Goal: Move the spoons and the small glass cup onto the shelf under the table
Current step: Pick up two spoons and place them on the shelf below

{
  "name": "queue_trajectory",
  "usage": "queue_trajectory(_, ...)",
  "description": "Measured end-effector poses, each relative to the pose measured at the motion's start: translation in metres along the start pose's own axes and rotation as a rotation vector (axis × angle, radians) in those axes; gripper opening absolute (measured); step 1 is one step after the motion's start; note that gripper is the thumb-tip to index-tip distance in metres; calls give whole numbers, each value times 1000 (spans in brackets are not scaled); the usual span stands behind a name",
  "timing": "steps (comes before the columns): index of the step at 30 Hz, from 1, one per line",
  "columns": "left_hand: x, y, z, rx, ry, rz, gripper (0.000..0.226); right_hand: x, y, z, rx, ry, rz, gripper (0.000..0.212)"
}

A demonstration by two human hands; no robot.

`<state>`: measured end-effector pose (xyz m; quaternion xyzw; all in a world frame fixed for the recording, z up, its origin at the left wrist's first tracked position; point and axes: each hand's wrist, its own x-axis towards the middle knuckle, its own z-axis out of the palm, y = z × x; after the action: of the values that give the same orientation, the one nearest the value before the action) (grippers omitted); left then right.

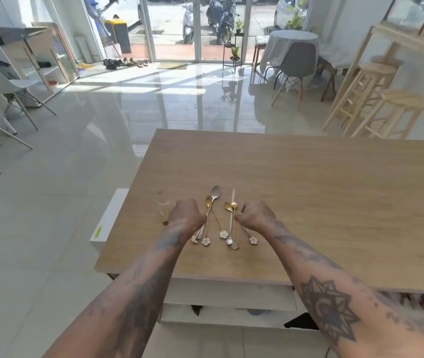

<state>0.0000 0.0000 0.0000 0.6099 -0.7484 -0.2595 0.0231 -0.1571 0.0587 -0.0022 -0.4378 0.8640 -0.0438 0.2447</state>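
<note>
Several spoons lie on the wooden table [309, 192] near its left front: a silver spoon [215, 193], gold spoons with flower-shaped ends [207, 220] and a slim white spoon [231, 215]. My left hand [186, 214] is curled over the left group, fingers on the handles. My right hand [256, 215] is curled at the right group, fingertips touching the gold spoons [231, 206]. The small glass cup [164, 205] stands just left of my left hand, partly hidden. The white shelf [231, 295] shows under the table's front edge.
A white box [109, 215] stands against the table's left side. Grey and white chairs are at far left, wooden stools [376, 109] at back right, and a shiny tiled floor spreads ahead. Colourful items sit low at the right under the table.
</note>
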Motion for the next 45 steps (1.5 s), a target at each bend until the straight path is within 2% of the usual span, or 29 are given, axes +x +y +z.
queue_trajectory(4,11,-3,18,-28,-41,-63,34,4,0,19,42,-33,84,21)
queue_trajectory(6,18,-3,24,-19,-41,-79,32,6,-1,24,58,-4,96,28)
queue_trajectory(9,28,-10,27,-39,-46,-100,31,11,-3,26,81,25,95,8)
queue_trajectory(10,30,-11,28,-72,-61,-107,28,13,-3,28,86,18,99,8)
queue_trajectory(13,36,-15,27,-164,-100,-136,24,18,-5,29,83,-3,123,13)
queue_trajectory(16,42,-17,28,-218,-114,-157,30,23,-6,29,92,-36,156,14)
queue_trajectory(20,44,-18,29,-227,-114,-159,27,27,-5,31,61,-62,146,18)
queue_trajectory(23,43,-20,29,-237,-129,-140,25,30,-3,32,66,-61,140,32)
queue_trajectory(26,45,-21,30,-244,-120,-136,29,30,1,29,99,-76,135,36)
queue_trajectory(30,46,-21,31,-244,-98,-155,31,31,7,26,181,-88,130,38)
queue_trajectory(37,46,-25,23,-314,-168,-168,15,30,13,29,318,-78,130,38)
queue_trajectory(42,41,-30,23,-381,-183,-154,14,24,24,27,655,-110,109,21)
queue_trajectory(45,37,-32,22,-399,-177,-153,14,17,29,26,778,-101,117,26)
